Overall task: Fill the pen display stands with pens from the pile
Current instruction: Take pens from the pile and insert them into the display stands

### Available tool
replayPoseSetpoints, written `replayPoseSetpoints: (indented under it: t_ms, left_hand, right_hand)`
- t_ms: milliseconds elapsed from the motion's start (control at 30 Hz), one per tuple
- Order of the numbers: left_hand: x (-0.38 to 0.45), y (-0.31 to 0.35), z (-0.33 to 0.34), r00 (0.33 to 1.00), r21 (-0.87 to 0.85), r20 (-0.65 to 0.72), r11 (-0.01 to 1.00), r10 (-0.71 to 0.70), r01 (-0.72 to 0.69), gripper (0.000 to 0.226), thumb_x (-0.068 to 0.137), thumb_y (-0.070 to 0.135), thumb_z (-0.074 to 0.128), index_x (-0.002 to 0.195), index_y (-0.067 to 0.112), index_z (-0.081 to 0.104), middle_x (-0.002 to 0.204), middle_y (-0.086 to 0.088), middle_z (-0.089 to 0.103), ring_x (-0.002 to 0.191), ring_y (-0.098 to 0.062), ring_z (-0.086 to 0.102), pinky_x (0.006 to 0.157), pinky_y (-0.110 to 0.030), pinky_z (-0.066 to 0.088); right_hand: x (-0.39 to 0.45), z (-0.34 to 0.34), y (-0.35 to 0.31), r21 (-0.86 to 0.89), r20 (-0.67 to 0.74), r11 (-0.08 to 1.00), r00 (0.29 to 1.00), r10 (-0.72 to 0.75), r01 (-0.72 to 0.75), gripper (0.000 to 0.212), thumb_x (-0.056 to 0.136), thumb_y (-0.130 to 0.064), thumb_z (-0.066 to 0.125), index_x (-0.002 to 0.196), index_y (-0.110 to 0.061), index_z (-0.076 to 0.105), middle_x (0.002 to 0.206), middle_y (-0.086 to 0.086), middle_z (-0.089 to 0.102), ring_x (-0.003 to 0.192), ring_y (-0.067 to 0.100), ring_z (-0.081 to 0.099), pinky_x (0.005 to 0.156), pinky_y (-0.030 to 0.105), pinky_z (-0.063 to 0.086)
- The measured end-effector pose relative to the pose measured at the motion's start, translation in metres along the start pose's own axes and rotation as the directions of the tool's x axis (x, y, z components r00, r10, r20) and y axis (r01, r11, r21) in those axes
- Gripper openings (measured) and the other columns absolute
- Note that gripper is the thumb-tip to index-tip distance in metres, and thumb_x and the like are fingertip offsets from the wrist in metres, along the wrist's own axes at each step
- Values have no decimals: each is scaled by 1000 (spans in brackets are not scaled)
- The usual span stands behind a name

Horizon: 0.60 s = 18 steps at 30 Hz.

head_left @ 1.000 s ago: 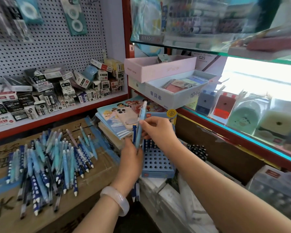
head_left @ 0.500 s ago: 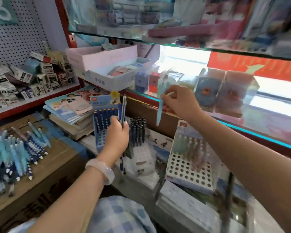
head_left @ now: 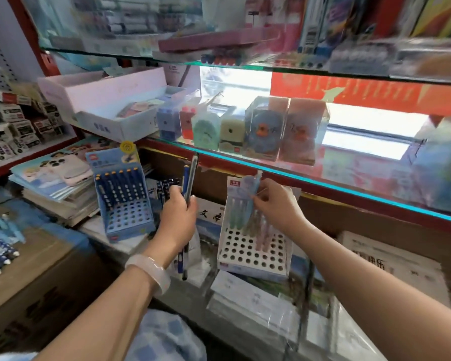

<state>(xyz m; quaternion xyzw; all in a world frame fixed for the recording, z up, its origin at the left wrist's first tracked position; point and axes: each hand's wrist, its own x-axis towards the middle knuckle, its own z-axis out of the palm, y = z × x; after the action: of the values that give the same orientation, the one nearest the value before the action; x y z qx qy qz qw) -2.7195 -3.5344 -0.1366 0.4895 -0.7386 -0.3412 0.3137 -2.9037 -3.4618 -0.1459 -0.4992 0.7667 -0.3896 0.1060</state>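
Pale-blue plastic pen (head_left: 254,194) is pinched by the right hand (head_left: 275,201) over the white perforated display stand (head_left: 253,252); its tip is hidden among blurred pens. Dark pens (head_left: 188,183) are gripped by the left hand (head_left: 177,217); fingers curled, count unclear.

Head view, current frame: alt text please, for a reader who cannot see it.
A person's right hand pinches a light blue pen over a white pen stand holding a few pastel pens. The left hand grips dark pens upright beside a blue stand, with shop shelves behind.
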Motion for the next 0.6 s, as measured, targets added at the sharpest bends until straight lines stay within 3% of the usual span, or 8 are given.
replayPoseSetpoints:
  t_ms: [133,233,300,367,467,600]
  left_hand:
    - [-4,2,8,1000,13,20,1000,-13,13,13,99,21,37,105,9,36,70,-3,44,58,-16,42,50,-27,31]
    - [-7,12,22,999,9,45,1000,18,-19,12,99,18,38,88,16,35,69,0,42,58,-14,40,46,-17,36]
    - [-11,19,32,995,-17,89,999,44,-42,17,99,17,38,83,20,34,70,1,42,58,-9,39,48,-10,38]
    - [-16,25,40,989,-40,133,998,61,-56,8,99,17,38,91,15,36,74,2,44,62,-6,42,49,-12,37]
    - [-19,27,43,986,-67,146,995,83,-74,6,99,16,38,95,12,36,76,1,46,64,-6,44,49,-13,36]
    - [-17,22,36,993,-47,111,998,52,-47,6,100,15,37,96,12,35,71,1,45,60,-8,42,47,-9,36]
  right_hand:
    - [-1,-23,15,42,-134,999,991,-2,8,12,90,-22,60,100,-16,58,91,-1,67,77,13,64,70,35,57]
    - [-8,-47,31,-52,-262,998,964,-32,19,11,90,-24,60,94,-19,51,84,-4,63,72,13,61,66,31,55]
    - [-15,-53,41,-121,-238,993,971,-32,3,15,90,-26,61,96,-16,52,84,-3,62,71,13,60,65,28,53]
    - [-20,-50,51,-127,-165,991,986,9,-30,18,89,-27,62,100,-15,54,87,-2,65,73,14,62,66,32,56]
    - [-25,-40,60,-21,-98,994,990,101,-104,15,88,-24,63,100,-21,54,91,-3,65,81,16,65,69,39,59]
    - [-23,-30,61,30,-35,993,993,115,-114,19,89,-19,62,107,-20,57,92,-11,61,85,11,63,76,37,57]
